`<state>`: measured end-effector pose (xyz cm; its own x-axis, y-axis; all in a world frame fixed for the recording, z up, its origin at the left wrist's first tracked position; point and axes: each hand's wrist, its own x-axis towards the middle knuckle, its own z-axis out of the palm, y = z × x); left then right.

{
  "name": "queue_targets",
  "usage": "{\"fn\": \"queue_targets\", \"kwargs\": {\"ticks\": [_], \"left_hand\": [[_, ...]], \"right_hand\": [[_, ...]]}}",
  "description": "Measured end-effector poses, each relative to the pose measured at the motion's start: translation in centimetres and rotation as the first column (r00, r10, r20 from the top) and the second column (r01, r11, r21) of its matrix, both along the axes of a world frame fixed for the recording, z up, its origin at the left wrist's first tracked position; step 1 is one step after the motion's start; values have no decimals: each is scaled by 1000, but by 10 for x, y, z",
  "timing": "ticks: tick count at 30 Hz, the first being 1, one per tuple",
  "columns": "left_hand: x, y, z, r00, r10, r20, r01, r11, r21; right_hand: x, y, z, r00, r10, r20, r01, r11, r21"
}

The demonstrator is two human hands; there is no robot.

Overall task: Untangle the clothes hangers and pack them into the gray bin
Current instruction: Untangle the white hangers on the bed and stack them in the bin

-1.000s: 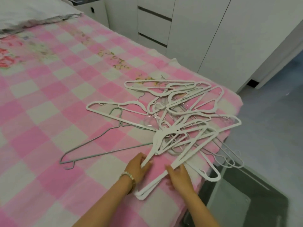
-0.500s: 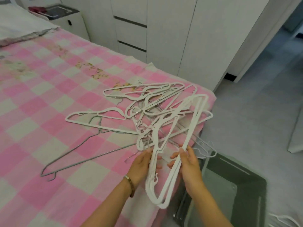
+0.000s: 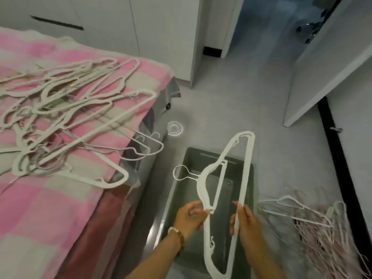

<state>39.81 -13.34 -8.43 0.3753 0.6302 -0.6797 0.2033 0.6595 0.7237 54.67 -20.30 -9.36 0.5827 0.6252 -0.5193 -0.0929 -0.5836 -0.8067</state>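
Bed [image 3: 50, 218] comes first for us: toward its corner nearest the bin, most of the white hangers lie in a tangle [image 3: 60, 101], a few of them poking out past the edge. On the floor [image 3: 231, 97] just below that edge stands the gray bin [image 3: 201, 160], and as far as we can see its bottom is bare. A loose pile of hangers [image 3: 314, 224] lies on the floor just beside the bin, on the side away from the bed. Over the bin we hold a small bundle of white hangers [image 3: 246, 168], tilted, its metal hook [image 3: 180, 173] pointing toward the bed. Our left hand [image 3: 189, 216] pinches a shoulder end of the bundle; our right hand [image 3: 244, 220] is curled round its long bar.

We judge the task barely begun: one bundle freed, nothing packed, the tangle and perhaps the floor pile left.

Half a second ago the bundle was at the bed's edge, up against the tangle. Now it is clear of it and above the bin, and our view has swung down to the floor.
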Motion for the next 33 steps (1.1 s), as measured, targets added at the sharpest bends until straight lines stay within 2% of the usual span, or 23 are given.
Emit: {"fn": "queue_targets", "kwargs": {"ticks": [3, 7, 12, 15, 19, 23, 26, 28, 33], "left_hand": [[24, -8, -83, 993, -31, -111, 24, 998, -65], [46, 2, -212, 975, -103, -195, 88, 993, -83], [67, 21, -344, 970, -110, -218, 87, 990, -114], [72, 12, -403, 957, -109, -270, 87, 992, -94], [67, -7, -452, 959, -68, -274, 36, 992, -120], [62, -11, -459, 974, -61, -219, 17, 981, -195], [56, -15, -435, 952, -89, -293, 40, 985, -170], [49, -15, -404, 928, -127, -350, 78, 985, -151], [39, 1, -287, 949, -89, -302, 73, 995, -63]], "right_hand": [[23, -10, -80, 997, 41, -62, -47, 994, -98], [42, -3, -200, 993, 4, -119, -32, 971, -237], [61, 16, -332, 971, -74, -227, 1, 951, -309], [61, 17, -395, 964, -167, -205, 77, 919, -387], [54, 9, -444, 976, -97, -192, 14, 919, -395], [50, 2, -444, 984, -24, -174, -42, 929, -367], [45, -10, -414, 982, 8, -190, -77, 931, -357], [41, -17, -379, 977, 23, -211, -93, 940, -329], [34, -13, -260, 973, 114, -201, -151, 972, -181]]}}
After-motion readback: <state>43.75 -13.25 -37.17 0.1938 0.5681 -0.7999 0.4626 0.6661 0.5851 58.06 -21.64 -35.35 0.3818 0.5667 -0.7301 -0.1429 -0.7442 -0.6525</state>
